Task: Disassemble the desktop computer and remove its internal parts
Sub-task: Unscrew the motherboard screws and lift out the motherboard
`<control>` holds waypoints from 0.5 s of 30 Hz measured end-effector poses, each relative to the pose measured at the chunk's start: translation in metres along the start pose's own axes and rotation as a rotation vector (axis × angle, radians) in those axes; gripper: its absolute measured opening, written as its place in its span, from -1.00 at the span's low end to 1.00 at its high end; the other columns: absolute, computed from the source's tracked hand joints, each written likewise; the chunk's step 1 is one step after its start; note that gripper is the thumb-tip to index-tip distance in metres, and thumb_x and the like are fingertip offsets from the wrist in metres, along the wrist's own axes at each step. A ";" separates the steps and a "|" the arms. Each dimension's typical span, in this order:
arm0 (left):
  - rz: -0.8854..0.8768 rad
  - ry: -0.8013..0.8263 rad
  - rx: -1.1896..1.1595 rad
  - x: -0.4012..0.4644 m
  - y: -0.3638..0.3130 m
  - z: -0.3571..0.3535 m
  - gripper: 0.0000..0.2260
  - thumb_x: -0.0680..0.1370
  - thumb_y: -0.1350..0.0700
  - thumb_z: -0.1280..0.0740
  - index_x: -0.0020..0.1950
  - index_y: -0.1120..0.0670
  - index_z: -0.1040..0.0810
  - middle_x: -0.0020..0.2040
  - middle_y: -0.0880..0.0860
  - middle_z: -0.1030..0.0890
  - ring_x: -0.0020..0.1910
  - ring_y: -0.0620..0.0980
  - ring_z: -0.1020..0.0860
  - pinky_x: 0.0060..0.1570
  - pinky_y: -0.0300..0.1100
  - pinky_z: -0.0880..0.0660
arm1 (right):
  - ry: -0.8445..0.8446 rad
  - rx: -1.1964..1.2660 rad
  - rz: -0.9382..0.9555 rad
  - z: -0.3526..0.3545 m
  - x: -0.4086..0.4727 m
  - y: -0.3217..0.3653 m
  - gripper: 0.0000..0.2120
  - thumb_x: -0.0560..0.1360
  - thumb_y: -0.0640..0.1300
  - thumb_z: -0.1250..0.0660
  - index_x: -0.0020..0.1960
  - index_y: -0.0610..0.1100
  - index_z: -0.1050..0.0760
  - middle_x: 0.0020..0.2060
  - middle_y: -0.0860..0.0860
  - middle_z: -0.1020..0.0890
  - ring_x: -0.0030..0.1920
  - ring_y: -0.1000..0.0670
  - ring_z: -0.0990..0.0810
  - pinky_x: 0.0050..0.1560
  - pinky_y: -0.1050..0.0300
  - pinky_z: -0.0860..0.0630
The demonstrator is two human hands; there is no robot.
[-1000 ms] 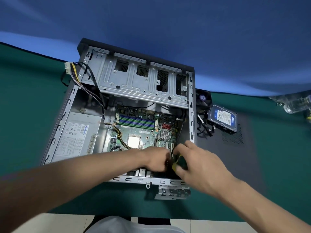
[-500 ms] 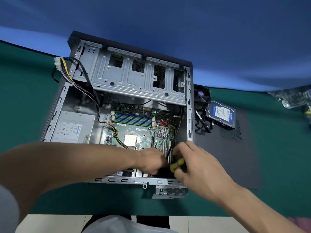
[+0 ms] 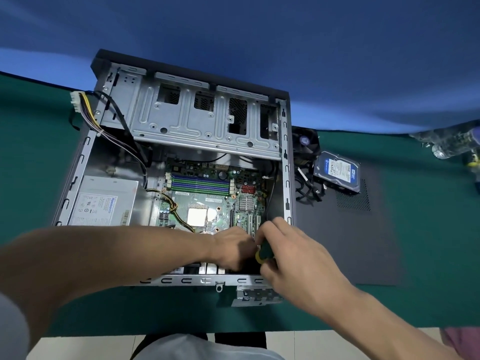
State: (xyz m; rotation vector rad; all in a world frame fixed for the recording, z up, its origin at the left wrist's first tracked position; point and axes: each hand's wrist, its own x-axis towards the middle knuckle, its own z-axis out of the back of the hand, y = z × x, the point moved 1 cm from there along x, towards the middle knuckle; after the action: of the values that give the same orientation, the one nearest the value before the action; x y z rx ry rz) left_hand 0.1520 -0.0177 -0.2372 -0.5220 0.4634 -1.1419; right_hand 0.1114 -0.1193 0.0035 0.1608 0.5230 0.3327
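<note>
Inside, open computer case [image 3: 181, 131], green motherboard [image 3: 207, 201] exposed, right hand [image 3: 288, 253] fingers gripping screwdriver [image 3: 263, 252], left hand [image 3: 233, 249] grip unclear.

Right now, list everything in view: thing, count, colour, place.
case: 1, grey metal, open, centre of table
motherboard: 1, green, inside case
power supply: 1, silver, inside case at left
drive cage: 1, silver, far end of case
white plug: 1, coloured wires, hanging over case's left wall
side panel: 1, dark grey, flat, right of case
hard drive: 1, blue label, on side panel
fan: 1, black, beside hard drive
table: 1, green cover
screwdriver: 1, green and yellow handle, in right hand
left hand: 1, inside case, near edge
right hand: 1, grips screwdriver
</note>
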 end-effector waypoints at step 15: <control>0.117 -0.005 -0.024 -0.007 -0.035 0.035 -0.65 0.36 0.15 -0.44 -0.36 -0.09 -0.26 -0.55 -0.20 -0.14 -0.60 -0.33 -0.11 -0.55 -0.45 0.02 | 0.009 -0.073 -0.075 0.002 -0.004 -0.004 -0.80 0.45 0.01 -0.19 0.00 0.06 -0.19 -0.09 0.12 -0.30 -0.24 -0.02 -0.31 -0.32 0.11 -0.18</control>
State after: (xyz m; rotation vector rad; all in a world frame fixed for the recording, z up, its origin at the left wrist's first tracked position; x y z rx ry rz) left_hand 0.1448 -0.0175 -0.1877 -0.5119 0.4977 -1.0234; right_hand 0.1108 -0.1249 0.0060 0.0684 0.5236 0.2789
